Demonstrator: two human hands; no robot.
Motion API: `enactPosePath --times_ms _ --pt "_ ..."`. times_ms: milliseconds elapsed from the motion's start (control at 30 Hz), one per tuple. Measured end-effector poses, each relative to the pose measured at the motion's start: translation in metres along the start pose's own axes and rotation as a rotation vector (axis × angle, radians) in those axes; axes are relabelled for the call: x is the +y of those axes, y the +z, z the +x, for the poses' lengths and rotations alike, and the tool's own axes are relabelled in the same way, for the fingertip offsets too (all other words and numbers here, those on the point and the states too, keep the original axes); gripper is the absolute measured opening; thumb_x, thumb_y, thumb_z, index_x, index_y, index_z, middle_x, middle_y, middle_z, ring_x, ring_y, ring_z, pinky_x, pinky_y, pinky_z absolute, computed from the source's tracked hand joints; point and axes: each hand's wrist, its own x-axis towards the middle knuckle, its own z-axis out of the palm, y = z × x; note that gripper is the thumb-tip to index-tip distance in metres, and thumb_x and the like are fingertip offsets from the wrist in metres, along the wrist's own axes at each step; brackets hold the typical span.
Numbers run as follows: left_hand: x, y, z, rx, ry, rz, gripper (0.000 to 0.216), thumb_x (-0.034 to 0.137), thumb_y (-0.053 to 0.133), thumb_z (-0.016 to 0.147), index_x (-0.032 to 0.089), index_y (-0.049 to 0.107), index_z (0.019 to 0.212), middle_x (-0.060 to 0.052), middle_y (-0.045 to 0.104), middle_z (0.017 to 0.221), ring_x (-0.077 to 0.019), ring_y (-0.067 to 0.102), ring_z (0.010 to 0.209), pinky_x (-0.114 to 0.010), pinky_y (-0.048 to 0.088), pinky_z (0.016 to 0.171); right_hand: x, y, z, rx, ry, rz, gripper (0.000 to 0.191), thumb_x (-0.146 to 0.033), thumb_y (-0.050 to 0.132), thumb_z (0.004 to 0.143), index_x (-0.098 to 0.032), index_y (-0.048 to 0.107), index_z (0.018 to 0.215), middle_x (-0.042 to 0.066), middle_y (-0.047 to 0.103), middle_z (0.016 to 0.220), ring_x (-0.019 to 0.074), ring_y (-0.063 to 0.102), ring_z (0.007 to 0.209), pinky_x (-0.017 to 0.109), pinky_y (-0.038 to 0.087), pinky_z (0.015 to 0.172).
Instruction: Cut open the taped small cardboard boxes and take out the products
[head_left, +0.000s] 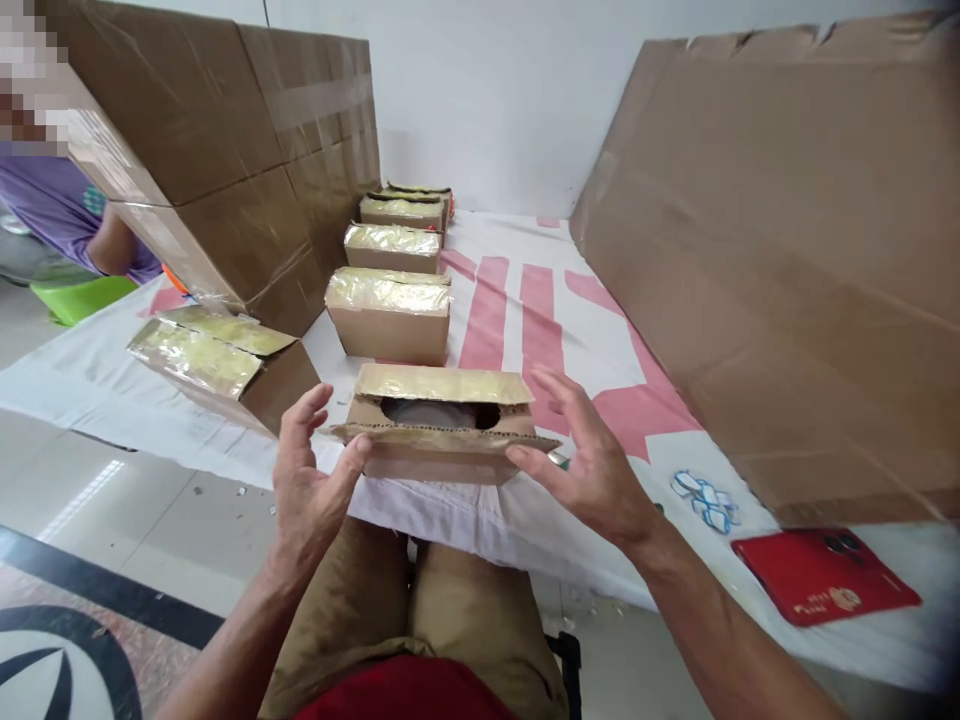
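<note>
In front of me at the table's near edge stands a small cardboard box point(442, 463). Its top flaps are partly raised, and a dark gap between them shows something greyish inside that I cannot make out. At the box's left end is my left hand point(319, 470), fingers spread, its thumb at the near flap's corner. My right hand point(585, 460) is at the other end, also spread, with the thumb near the front flap. Neither hand is wrapped around the box. Behind it sits another cardboard box point(394, 332) with shiny yellowish tape on top.
A taped box point(277, 385) lies angled at left; several more recede toward the wall. Big cardboard cartons point(202, 110) rise on the left, and a large carton point(787, 250) on the right. A red phone point(814, 575) and small blue-white pieces point(705, 500) lie at right. A person in purple point(52, 210) sits at left.
</note>
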Motion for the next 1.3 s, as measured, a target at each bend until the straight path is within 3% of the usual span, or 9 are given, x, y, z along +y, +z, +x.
enactPosePath --times_ms 133,267,367,533,733,867,967,1167,1300 --pt "0.001 0.015 0.001 -0.014 -0.077 -0.014 0.053 0.031 0.078 0.087 0.024 0.062 0.137 -0.01 0.068 0.135 -0.0265 0.064 0.127 -0.042 0.048 0.112 -0.002 0.015 0.02 -0.007 0.011 0.024 0.041 -0.036 0.065 0.097 -0.025 0.059 0.136 0.014 0.056 0.154 0.0329 0.053 0.145 0.056 0.046 0.118" --pt "0.004 0.011 -0.012 0.044 0.052 -0.125 0.055 0.016 0.075 0.086 0.024 0.061 0.138 -0.009 0.072 0.126 -0.0231 0.067 0.123 -0.041 0.052 0.109 -0.008 0.009 0.006 0.059 -0.187 -0.033 0.018 -0.032 0.067 0.096 -0.024 0.071 0.112 0.014 0.053 0.156 0.0367 0.052 0.144 0.056 0.046 0.114" --pt "0.007 0.004 -0.014 0.014 0.1 -0.136 0.053 0.009 0.071 0.087 0.024 0.061 0.137 -0.005 0.076 0.106 -0.0224 0.071 0.116 -0.042 0.055 0.105 -0.009 -0.002 -0.002 0.061 -0.25 -0.019 0.019 -0.04 0.07 0.096 -0.024 0.076 0.102 0.012 0.056 0.153 0.0376 0.055 0.139 0.054 0.047 0.111" --pt "0.009 -0.002 -0.003 -0.074 0.221 -0.106 0.027 0.003 0.066 0.085 0.022 0.07 0.105 -0.002 0.074 0.092 -0.0232 0.069 0.117 -0.039 0.055 0.102 -0.013 -0.02 0.017 -0.105 0.041 0.313 0.041 -0.044 0.044 0.11 -0.027 0.079 0.098 0.006 0.077 0.108 0.0238 0.073 0.105 0.038 0.06 0.088" --pt "0.006 -0.004 0.002 -0.179 0.261 -0.139 0.026 -0.001 0.058 0.077 0.022 0.063 0.087 -0.001 0.071 0.085 -0.0245 0.071 0.108 -0.041 0.059 0.095 -0.04 -0.019 0.051 -0.638 -0.01 0.082 0.039 -0.043 0.045 0.109 -0.027 0.074 0.131 0.006 0.075 0.133 0.0263 0.068 0.127 0.043 0.057 0.107" --pt "0.003 -0.002 0.005 -0.184 0.242 -0.166 0.023 0.002 0.058 0.076 0.024 0.061 0.081 -0.002 0.07 0.081 -0.0254 0.073 0.1 -0.044 0.06 0.092 -0.042 -0.009 0.061 -0.621 -0.009 -0.131 0.057 -0.05 0.048 0.106 -0.025 0.05 0.157 0.01 0.049 0.164 0.0314 0.048 0.151 0.052 0.048 0.119" --pt "0.001 -0.003 0.003 -0.237 0.232 -0.18 0.024 0.002 0.057 0.074 0.024 0.063 0.08 -0.001 0.07 0.079 -0.0244 0.074 0.092 -0.049 0.056 0.1 -0.031 -0.001 0.075 -0.585 -0.004 -0.203 0.06 -0.044 0.053 0.102 -0.024 0.048 0.159 0.013 0.05 0.164 0.0334 0.052 0.148 0.053 0.051 0.116" --pt "-0.022 -0.006 0.016 -0.081 -0.145 -0.485 0.054 0.008 0.06 0.068 0.024 0.071 0.118 -0.009 0.072 0.13 -0.0274 0.067 0.125 -0.043 0.055 0.104 -0.021 0.029 0.11 -0.871 -0.042 -0.244 0.065 -0.034 0.07 0.087 -0.02 0.058 0.15 0.015 0.066 0.147 0.0377 0.064 0.132 0.052 0.054 0.105" --pt "-0.05 0.015 0.058 -0.184 -0.511 -0.429 0.035 0.023 0.065 0.07 0.017 0.074 0.104 -0.009 0.077 0.109 -0.0259 0.071 0.105 -0.04 0.055 0.098 -0.042 0.021 0.117 -0.969 -0.075 -0.295 0.041 -0.025 0.068 0.086 -0.02 0.074 0.126 0.013 0.078 0.122 0.0326 0.074 0.106 0.043 0.058 0.087"
